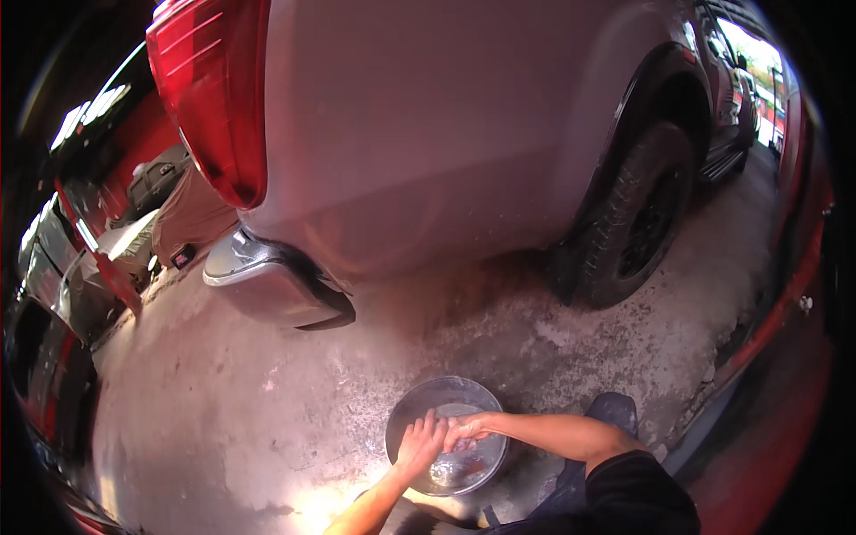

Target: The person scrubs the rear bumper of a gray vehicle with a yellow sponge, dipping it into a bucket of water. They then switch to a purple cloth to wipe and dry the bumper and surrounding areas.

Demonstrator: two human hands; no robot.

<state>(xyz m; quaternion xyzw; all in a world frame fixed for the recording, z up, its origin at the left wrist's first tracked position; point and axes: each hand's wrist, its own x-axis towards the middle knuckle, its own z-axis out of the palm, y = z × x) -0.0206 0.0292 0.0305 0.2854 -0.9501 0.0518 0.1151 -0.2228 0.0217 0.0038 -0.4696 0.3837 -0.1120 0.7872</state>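
A round basin [394, 428] with what looks like water in it stands on the concrete floor, low in the view. Over it, my left hand [422, 438] and my right hand [466, 429] meet, the left with its fingers spread a little. My right hand is closed around a small crumpled thing [463, 444], possibly a wet cloth, that hangs just below its fingers; its kind is hard to tell. Whether my left hand grips it too is hidden where the hands meet.
Ahead is a pickup truck's rear side panel [414, 134] with a red tail light [221, 100], a bumper corner [274, 287] and a rear wheel [635, 221]. Covered items [194, 214] stand at the left. A red edge [769, 328] runs along the right.
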